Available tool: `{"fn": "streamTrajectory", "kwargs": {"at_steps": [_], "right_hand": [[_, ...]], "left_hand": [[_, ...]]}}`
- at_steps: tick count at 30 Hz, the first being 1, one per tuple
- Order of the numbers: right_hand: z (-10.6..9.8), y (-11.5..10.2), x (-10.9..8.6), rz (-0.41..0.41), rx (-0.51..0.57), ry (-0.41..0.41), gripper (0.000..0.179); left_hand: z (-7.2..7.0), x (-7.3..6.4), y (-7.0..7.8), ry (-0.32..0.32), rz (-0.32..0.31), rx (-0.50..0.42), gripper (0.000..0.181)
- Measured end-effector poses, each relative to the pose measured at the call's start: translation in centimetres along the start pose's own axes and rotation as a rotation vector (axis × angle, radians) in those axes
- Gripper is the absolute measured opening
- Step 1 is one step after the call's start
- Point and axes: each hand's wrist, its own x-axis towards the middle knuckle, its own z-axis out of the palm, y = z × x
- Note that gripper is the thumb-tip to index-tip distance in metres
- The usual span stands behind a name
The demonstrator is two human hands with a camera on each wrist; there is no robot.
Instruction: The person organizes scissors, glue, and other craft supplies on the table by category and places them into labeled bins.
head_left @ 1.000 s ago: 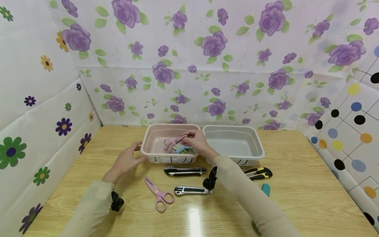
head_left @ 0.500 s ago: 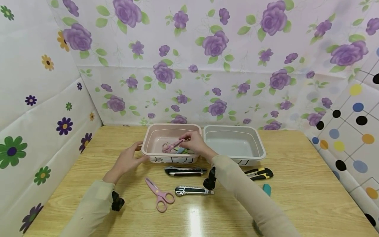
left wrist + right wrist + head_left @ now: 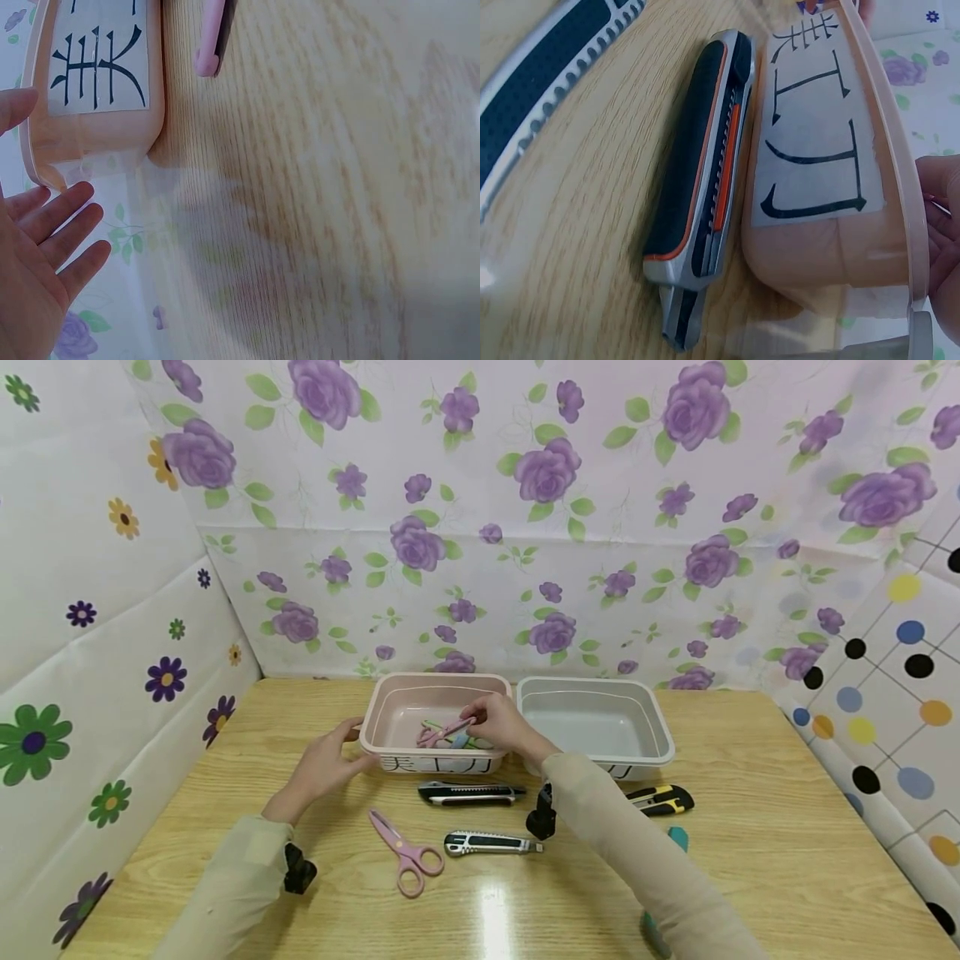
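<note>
My right hand (image 3: 501, 725) reaches into the pink plastic basket (image 3: 437, 752) and pinches the blade end of a pair of pink scissors (image 3: 441, 735), held low over the other items there. Beneath lie light blue and green tools, partly covered. In the right wrist view, the basket wall (image 3: 817, 255) hides most of that hand. My left hand (image 3: 324, 770) is at the basket's left end, its thumb by the front corner. The left wrist view shows its fingers (image 3: 64, 214) extended beside the basket's end.
In front lie a black utility knife (image 3: 471, 793), a silver one (image 3: 491, 843) and more pink scissors (image 3: 408, 857). A grey basket (image 3: 662, 735) stands right of the pink one. A yellow-black knife (image 3: 663, 800) and a teal tool (image 3: 678, 837) are partly behind the right sleeve.
My right hand has lowered the pink scissors inside the basket and shifted slightly right; more of the green item shows. The left hand stays at the basket's end.
</note>
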Motion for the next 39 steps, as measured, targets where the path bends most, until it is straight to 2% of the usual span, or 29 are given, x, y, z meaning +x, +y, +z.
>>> {"fn": "streamTrajectory", "kwargs": {"at_steps": [11, 17, 26, 30, 33, 35, 39], "right_hand": [[-0.7, -0.1, -0.1, 0.035, -0.045, 0.003, 0.021], [-1.6, -0.3, -0.5, 0.039, 0.011, 0.008, 0.024], [-3.0, -0.7, -2.0, 0.041, 0.076, -0.016, 0.029], [-3.4, -1.2, -3.1, 0.032, 0.113, -0.018, 0.035], [-3.3, -1.9, -4.0, -0.010, 0.127, -0.018, 0.038], [-3.5, -3.5, -4.8, -0.029, 0.134, -0.034, 0.039], [-2.7, -5.0, -5.9, -0.049, 0.149, -0.070, 0.040]], "left_hand": [[0.0, -0.1, 0.0, 0.007, 0.012, 0.012, 0.071], [0.1, -0.1, -0.1, 0.015, 0.018, 0.009, 0.071], [0.0, 0.0, 0.0, 0.005, 0.014, 0.007, 0.071], [0.0, 0.0, 0.1, 0.003, 0.016, 0.009, 0.071], [0.0, 0.0, 0.2, 0.002, 0.015, 0.011, 0.071], [0.0, 0.0, 0.2, 0.001, 0.014, 0.013, 0.071], [0.0, 0.0, 0.1, -0.001, 0.013, 0.019, 0.071]]}}
